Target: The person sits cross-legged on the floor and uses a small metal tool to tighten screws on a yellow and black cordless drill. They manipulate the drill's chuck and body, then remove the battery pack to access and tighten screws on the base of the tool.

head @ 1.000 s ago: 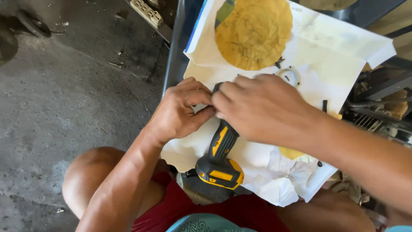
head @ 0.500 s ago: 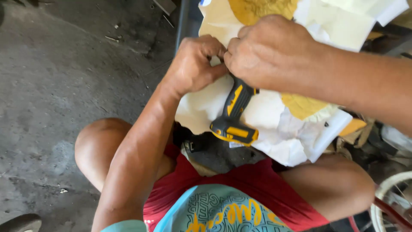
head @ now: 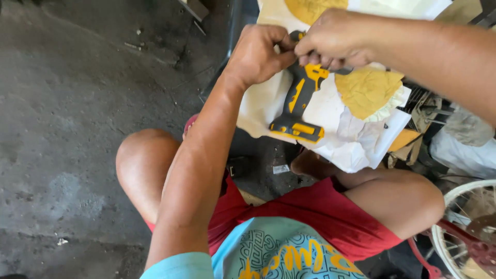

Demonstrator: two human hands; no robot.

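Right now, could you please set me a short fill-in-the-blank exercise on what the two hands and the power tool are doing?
1. Both hands, the left hand and the right hand, meet at the top of a yellow and ____ cordless drill.
2. The drill lies on crumpled white ____.
3. The person wears ____ shorts.
4. At the lower right edge shows part of a spoked ____.

Missing words: black; paper; red; wheel
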